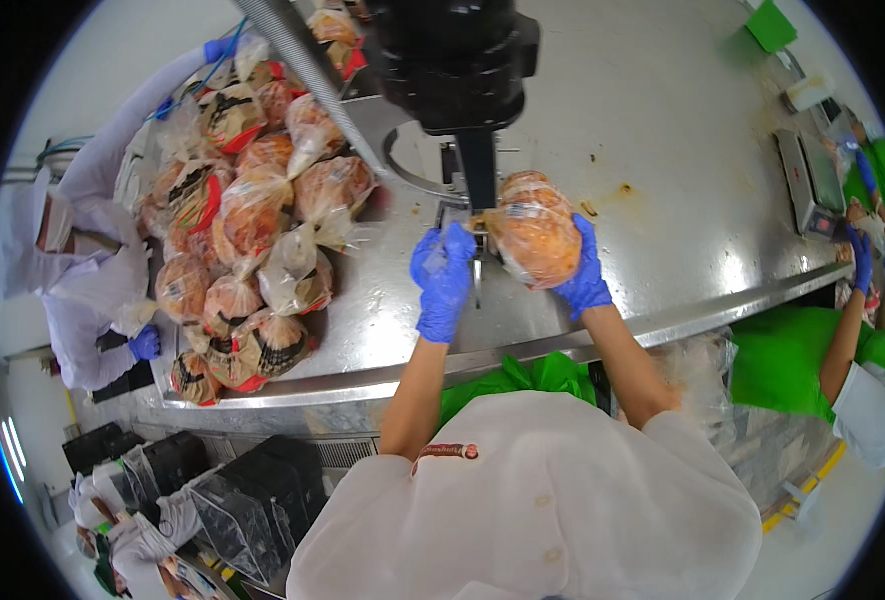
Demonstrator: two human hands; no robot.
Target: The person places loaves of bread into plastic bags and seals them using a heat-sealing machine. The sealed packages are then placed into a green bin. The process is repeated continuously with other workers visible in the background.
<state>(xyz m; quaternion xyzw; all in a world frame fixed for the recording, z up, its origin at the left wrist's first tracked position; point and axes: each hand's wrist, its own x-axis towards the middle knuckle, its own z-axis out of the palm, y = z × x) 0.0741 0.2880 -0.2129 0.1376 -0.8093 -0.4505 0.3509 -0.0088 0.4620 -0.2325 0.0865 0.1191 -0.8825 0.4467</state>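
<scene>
A clear plastic bag of orange-coloured meat [536, 229], perhaps marinated poultry, is supported from its right side by my right hand [585, 274] in a blue glove. Its gathered neck runs left into a metal bag-clipping machine [478, 236] beneath a black vertical arm [480, 169]. On the other side of that arm, my left hand [444, 279], also gloved in blue, is closed on the loose clear plastic end of the bag. A thin metal lever [477, 283] points toward me between the two hands. My right fingers are partly hidden by the bag.
A heap of similar filled bags [251, 217] covers the left of the steel table [382, 330]; a white-clad co-worker [89, 262] reaches around it. A ribbed metal tube [315, 82] slants overhead. At right are a scale [810, 184] and a co-worker in a green apron [784, 360].
</scene>
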